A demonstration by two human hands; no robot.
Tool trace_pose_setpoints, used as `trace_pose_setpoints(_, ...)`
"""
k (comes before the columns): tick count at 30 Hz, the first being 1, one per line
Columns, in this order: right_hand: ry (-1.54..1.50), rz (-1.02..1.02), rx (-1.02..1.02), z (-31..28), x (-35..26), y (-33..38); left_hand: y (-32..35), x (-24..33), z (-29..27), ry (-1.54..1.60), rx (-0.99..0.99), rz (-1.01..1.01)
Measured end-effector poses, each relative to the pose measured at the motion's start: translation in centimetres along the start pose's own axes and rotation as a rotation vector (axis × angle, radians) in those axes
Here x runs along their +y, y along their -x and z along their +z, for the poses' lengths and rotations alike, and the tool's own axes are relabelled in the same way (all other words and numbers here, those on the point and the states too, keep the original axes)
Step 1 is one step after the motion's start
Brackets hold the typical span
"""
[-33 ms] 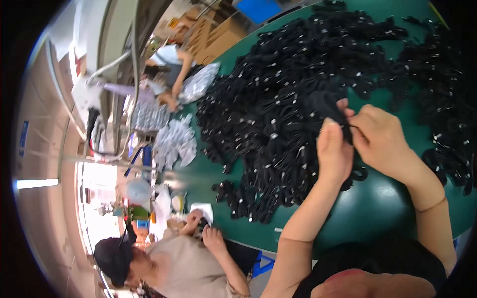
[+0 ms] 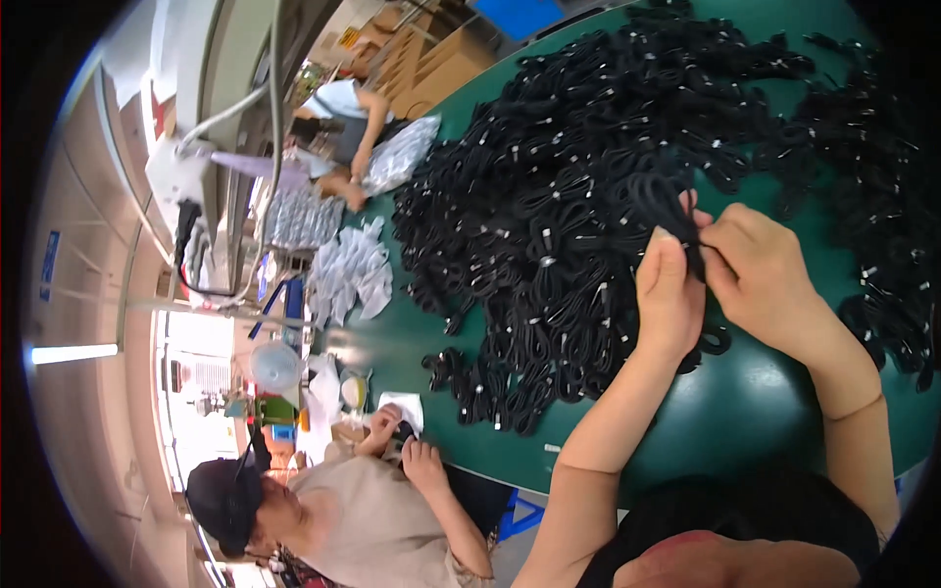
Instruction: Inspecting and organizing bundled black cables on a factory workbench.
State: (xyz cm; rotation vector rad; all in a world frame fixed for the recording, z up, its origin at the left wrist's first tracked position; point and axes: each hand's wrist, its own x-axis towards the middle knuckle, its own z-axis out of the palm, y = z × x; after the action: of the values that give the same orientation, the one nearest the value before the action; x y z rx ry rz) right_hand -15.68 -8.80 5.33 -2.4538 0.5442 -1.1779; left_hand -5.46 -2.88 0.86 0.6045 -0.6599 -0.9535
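Note:
A looped bundle of black cable (image 2: 654,199) is gripped by my left hand (image 2: 672,294), its thumb pressed against the loops. My right hand (image 2: 763,267) pinches the same bundle from the right side, fingertips closed near the other hand's fingers. Part of the bundle is hidden behind my fingers. Just beyond and to the left of my hands spreads a large heap of similar black cable bundles (image 2: 529,260), many with small silvery connector ends.
The green table (image 2: 765,382) carries another cable pile (image 2: 897,235) at the right. Silvery-grey bags (image 2: 351,272) lie along the far left edge. A person in a cap (image 2: 363,510) handles a small black item at the lower left; another person (image 2: 343,127) works farther back.
The view has shifted slightly, so most things sit a little farther right. Both hands keep nearly the same grip, and the loops of the held bundle look a bit more spread.

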Motion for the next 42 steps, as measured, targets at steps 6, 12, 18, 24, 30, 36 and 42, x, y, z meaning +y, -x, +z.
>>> trace_pose_setpoints(6, -0.065, 0.050, -0.107, -0.1, -0.5, 0.0, -0.3, 1.6, -1.2, 0.108, 0.032, 0.063)
trace_pose_setpoints(12, -0.152, 0.062, 0.016, 0.7, -0.4, 0.4, 0.2, 1.4, 0.6, 0.093, 0.058, -0.047)
trace_pose_setpoints(18, 0.047, -0.253, 0.157, -1.5, 0.5, -1.2, -0.9, 2.6, -0.7, 0.181, -0.017, -0.197)
trace_pose_setpoints(24, 0.052, -0.385, -0.088, -1.0, 3.1, -1.0, -1.1, 4.4, -2.1, 0.269, -0.332, -0.686)
trace_pose_setpoints(30, -0.125, -0.103, -0.218, -0.9, 2.8, -0.6, -1.3, 5.2, -0.9, -0.023, 0.007, 0.013)
trace_pose_setpoints(36, -0.587, 0.111, -0.369, -1.0, 1.4, -0.6, -0.5, 4.3, -2.0, -0.181, -0.124, 0.037)
trace_pose_setpoints(42, 0.038, -0.175, -0.060, -0.5, 1.1, 0.0, -1.1, 4.3, -2.0, -0.192, -0.026, 0.126)
